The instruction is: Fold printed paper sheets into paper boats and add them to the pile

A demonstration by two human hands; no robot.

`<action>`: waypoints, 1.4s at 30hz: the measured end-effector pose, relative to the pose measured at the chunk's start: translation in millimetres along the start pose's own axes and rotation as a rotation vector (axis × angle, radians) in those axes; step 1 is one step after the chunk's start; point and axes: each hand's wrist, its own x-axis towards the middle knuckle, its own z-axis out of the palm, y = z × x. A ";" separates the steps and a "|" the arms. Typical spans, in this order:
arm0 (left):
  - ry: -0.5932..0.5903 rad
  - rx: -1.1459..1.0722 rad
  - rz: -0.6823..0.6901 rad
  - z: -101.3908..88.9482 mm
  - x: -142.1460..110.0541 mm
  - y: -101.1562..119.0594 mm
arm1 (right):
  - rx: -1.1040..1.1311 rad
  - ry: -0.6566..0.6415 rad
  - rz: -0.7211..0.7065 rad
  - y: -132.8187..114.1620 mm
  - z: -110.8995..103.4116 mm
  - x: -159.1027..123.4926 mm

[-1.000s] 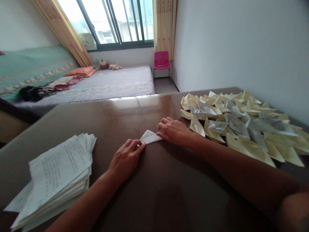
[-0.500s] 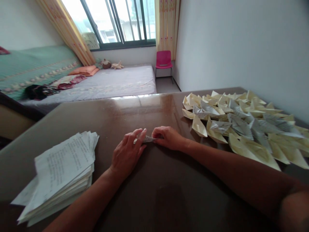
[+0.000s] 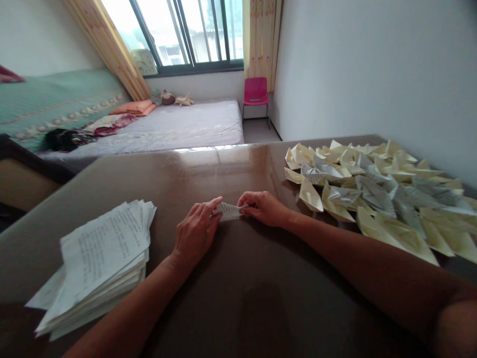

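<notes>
A small folded piece of printed paper (image 3: 228,211) is held between my two hands, low over the brown tabletop (image 3: 231,278). My left hand (image 3: 196,224) pinches its left end between thumb and fingers. At the right end, my right hand (image 3: 263,209) has thumb and curled fingers closed on the paper. The middle of the paper shows lines of print and a dip in its upper edge. Both ends are partly hidden behind my fingers.
A stack of printed sheets (image 3: 104,253) lies to the left of my left forearm. Many folded paper boats (image 3: 376,181), cream and printed white, crowd the table's right side near the wall. Beyond the table are a bed (image 3: 194,122) and a pink chair (image 3: 256,92).
The paper lay as a flat triangle with my fingertips at its ends; now both hands pinch it and its top edge dips. My right hand has come round its right end. The view shifted slightly.
</notes>
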 end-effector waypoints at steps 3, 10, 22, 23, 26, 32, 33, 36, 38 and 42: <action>-0.018 0.009 0.111 0.8 1.1 2.7 | -0.063 0.008 -0.007 -0.1 -0.4 2.4; -0.258 -0.138 0.196 10.4 0.4 7.2 | -0.205 0.029 0.007 5.1 -5.7 3.9; -0.376 -0.013 0.094 -4.6 15.6 18.8 | -0.163 0.003 -0.185 5.8 -11.9 -0.3; -0.366 -0.004 0.107 -2.7 18.1 18.8 | -0.155 -0.035 -0.207 5.1 -13.1 -0.6; -0.314 0.088 0.146 5.1 21.5 16.8 | -0.090 -0.122 -0.204 5.1 -18.0 1.0; -0.148 0.209 0.303 12.5 17.4 13.3 | -0.164 0.041 0.080 8.1 -30.8 9.1; -0.130 0.206 0.326 12.8 17.1 13.3 | -0.207 0.028 0.095 7.7 -31.4 9.2; -0.091 0.234 0.344 14.8 17.0 14.3 | -0.276 -0.073 0.089 3.9 -30.1 7.2; -0.084 0.277 0.338 16.3 16.8 15.7 | -0.279 -0.137 0.093 0.3 -28.7 5.4; -0.101 0.301 0.351 15.8 16.5 19.1 | -0.217 -0.215 0.160 -4.3 -28.5 3.8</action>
